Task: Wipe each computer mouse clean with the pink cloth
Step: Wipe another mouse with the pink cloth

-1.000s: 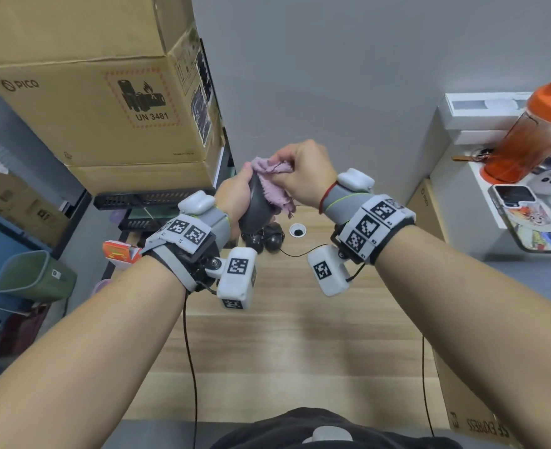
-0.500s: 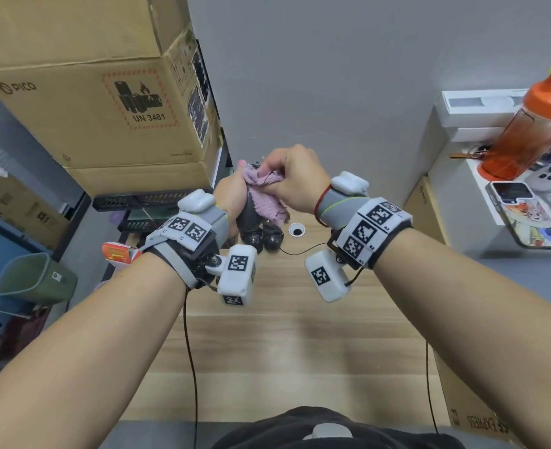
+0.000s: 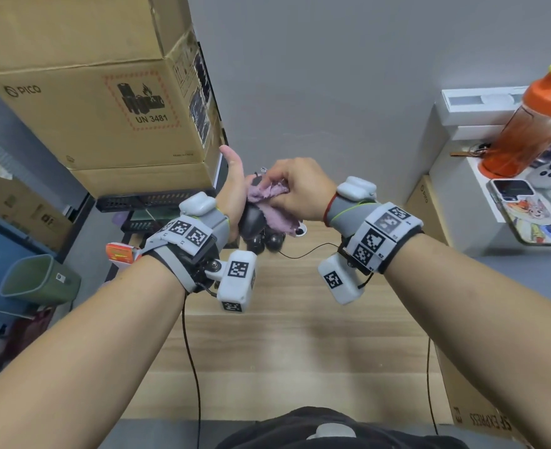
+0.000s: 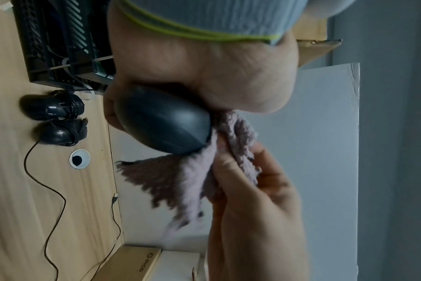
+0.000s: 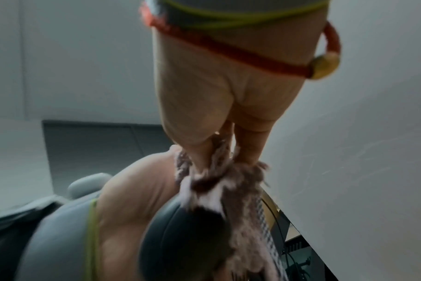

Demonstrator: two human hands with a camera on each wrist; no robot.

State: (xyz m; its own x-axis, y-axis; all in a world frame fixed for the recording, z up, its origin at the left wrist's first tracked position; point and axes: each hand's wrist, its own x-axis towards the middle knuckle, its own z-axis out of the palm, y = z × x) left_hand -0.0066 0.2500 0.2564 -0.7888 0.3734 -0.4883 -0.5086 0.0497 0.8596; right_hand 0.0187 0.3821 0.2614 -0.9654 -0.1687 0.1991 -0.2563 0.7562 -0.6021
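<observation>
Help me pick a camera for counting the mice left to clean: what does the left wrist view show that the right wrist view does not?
Only the left wrist view shows the two other black mice lying on the wooden desk, with a cable trailing from them and the round cable hole.

Only the right wrist view shows the red cord bracelet on the right wrist.

Both show the left hand gripping the dark mouse and the right hand pinching the pink cloth against it.
</observation>
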